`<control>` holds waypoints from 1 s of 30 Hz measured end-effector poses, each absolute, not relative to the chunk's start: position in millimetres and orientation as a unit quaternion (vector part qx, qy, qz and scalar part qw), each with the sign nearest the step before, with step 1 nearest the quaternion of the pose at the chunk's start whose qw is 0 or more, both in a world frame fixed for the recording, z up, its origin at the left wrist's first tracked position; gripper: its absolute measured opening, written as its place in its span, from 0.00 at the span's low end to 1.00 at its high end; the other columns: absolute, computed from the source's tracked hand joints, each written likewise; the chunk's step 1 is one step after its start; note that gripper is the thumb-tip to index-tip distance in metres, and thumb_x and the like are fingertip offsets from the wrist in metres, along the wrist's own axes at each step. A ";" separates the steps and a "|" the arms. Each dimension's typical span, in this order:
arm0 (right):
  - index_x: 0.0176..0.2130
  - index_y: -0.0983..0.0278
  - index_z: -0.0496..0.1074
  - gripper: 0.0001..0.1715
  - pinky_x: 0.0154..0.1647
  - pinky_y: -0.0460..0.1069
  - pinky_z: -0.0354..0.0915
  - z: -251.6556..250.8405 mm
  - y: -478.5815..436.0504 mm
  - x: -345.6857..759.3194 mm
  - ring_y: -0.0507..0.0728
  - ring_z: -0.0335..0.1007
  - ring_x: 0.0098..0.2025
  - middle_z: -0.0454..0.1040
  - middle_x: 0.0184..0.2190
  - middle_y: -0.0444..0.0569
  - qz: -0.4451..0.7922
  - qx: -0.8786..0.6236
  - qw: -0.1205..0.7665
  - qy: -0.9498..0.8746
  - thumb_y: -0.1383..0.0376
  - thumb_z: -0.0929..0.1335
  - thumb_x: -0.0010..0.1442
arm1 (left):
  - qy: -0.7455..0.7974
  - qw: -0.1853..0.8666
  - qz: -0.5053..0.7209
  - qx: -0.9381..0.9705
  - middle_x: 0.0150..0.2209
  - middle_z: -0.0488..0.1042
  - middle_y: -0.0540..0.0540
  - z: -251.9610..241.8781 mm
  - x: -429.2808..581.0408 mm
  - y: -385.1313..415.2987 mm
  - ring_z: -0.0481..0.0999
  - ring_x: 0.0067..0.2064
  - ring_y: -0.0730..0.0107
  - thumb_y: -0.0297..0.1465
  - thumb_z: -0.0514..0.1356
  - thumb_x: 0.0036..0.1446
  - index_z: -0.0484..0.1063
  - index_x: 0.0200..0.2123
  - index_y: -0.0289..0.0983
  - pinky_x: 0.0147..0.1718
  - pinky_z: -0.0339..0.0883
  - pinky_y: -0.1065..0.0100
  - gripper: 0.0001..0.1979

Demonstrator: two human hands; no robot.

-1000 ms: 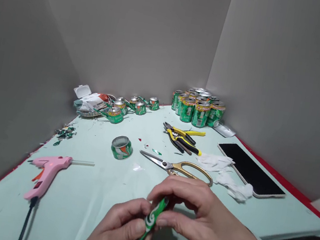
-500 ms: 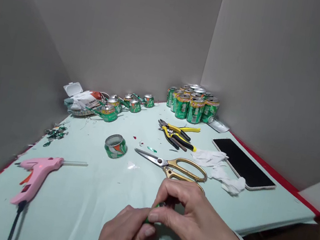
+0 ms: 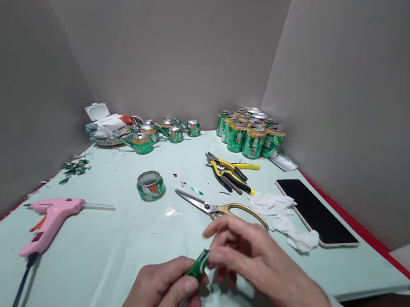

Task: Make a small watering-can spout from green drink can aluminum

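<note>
My left hand is closed, thumb over fingers, on a narrow folded strip of green can metal above the table's front edge. The strip tilts up toward the right, and its lower part is partly covered by my thumb. Just right of its upper end is my right hand, fingers curved and apart with nothing gripped; whether its thumb touches the strip I cannot tell. Beyond this hand lie gold-handled scissors, partly covered by it. A cut-down green can stands left of the blades.
A pink glue gun lies at left, its cord running forward. Pliers, crumpled tissue and a black-screened tablet are at right. Whole cans stand at the back; cut cans, a wipes pack and metal scraps sit left.
My right hand has let go of the green strip and moved slightly right, its fingers spreading. More of the strip now shows in my left hand. The view has shifted slightly.
</note>
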State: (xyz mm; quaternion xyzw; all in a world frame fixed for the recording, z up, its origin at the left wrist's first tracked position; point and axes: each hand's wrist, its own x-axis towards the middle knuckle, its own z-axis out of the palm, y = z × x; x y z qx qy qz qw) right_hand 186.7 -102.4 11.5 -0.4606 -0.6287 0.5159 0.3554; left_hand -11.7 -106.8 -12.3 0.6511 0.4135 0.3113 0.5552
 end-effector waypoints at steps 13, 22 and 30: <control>0.47 0.61 0.63 0.10 0.44 0.62 0.66 -35.6 -86.1 226.0 0.65 0.67 0.45 0.68 0.41 0.53 0.043 -0.568 0.146 -0.809 0.68 0.59 0.65 | 0.448 0.615 0.311 0.570 0.19 0.71 0.51 -7.8 -32.1 -84.6 0.68 0.23 0.72 0.42 0.58 0.60 0.78 0.31 0.35 0.28 0.61 0.71 0.17; 0.47 0.59 0.60 0.10 0.36 0.50 0.72 -24.5 -79.6 248.4 0.57 0.74 0.38 0.73 0.40 0.51 0.100 -0.549 0.224 -0.799 0.66 0.60 0.63 | 0.485 0.485 0.327 0.650 0.23 0.71 0.50 12.9 -24.3 -73.8 0.68 0.26 0.69 0.42 0.51 0.63 0.68 0.27 0.38 0.31 0.59 0.69 0.17; 0.48 0.64 0.67 0.17 0.43 0.54 0.73 -13.8 -71.9 214.7 0.61 0.76 0.45 0.76 0.45 0.57 0.120 -0.523 0.214 -0.816 0.70 0.58 0.61 | 0.540 0.361 0.338 0.681 0.23 0.66 0.51 24.6 -26.1 -49.0 0.67 0.28 0.66 0.40 0.50 0.64 0.64 0.23 0.40 0.32 0.56 0.68 0.18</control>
